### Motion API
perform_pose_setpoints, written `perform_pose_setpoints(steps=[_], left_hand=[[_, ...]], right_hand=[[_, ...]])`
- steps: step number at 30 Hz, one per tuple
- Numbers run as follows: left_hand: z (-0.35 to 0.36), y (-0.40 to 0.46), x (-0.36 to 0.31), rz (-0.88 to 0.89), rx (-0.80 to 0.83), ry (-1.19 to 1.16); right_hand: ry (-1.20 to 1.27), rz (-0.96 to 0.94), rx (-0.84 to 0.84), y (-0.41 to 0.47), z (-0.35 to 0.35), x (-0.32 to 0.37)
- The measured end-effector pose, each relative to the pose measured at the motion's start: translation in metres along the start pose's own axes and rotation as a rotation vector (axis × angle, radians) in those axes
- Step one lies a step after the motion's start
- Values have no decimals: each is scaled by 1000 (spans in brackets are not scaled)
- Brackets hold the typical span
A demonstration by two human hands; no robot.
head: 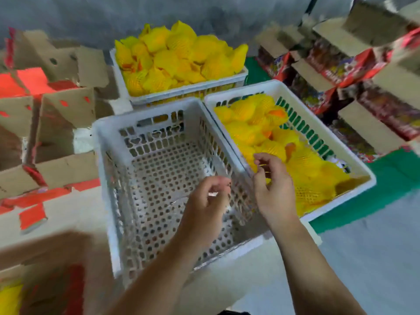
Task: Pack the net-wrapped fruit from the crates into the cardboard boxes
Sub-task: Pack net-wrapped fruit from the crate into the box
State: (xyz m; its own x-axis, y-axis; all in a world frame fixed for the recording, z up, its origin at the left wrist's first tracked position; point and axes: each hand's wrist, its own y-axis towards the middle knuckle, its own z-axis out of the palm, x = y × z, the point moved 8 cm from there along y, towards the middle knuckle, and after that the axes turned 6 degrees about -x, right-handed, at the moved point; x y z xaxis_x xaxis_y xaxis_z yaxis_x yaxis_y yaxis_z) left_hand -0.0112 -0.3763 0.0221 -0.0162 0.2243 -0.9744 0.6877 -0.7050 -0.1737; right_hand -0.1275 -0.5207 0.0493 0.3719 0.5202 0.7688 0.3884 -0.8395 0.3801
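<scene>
Oddly, whatever thin, clear thing the left hand [208, 198] pinches over the empty white crate [159, 169] blurs out. Right hand [271, 178], fingers loosely curled, hovers at the right crate [322, 133] of yellow net-wrapped fruit [256, 123]; its grip is unclear.

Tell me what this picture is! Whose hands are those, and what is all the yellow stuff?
The picture comes from a camera worn on a person's head, looking down, so the hands are that person's own. The left hand hangs over an empty white crate, fingers curled; it seems to pinch something small and clear, but it is too blurry to tell. The right hand reaches over the side of a second crate full of fruit in yellow foam nets. A third full crate sits behind. Open cardboard boxes wait on the left, and red printed boxes are stacked on the right.
</scene>
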Motion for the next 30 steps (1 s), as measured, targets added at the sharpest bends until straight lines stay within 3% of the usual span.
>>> perform_pose_setpoints(steps=[2, 6, 13, 19, 23, 25, 28, 30], left_hand=[[24, 9, -7, -5, 1, 22], [74, 38, -22, 28, 80, 89], [129, 66, -12, -10, 154, 316], [124, 65, -9, -22, 91, 241], [123, 63, -14, -17, 77, 209], [120, 60, -17, -33, 55, 126], [106, 51, -22, -18, -22, 13], [98, 42, -30, 79, -10, 10]], right_hand=[[-157, -30, 72, 40, -7, -41], [-650, 82, 576, 84, 31, -126], [-777, 240, 334, 96, 43, -158], [-760, 148, 297, 98, 40, -156], [-613, 255, 176, 101, 20, -148], [-427, 296, 75, 104, 1, -140], [201, 371, -1, 91, -24, -111], [575, 541, 18, 64, -24, -88]])
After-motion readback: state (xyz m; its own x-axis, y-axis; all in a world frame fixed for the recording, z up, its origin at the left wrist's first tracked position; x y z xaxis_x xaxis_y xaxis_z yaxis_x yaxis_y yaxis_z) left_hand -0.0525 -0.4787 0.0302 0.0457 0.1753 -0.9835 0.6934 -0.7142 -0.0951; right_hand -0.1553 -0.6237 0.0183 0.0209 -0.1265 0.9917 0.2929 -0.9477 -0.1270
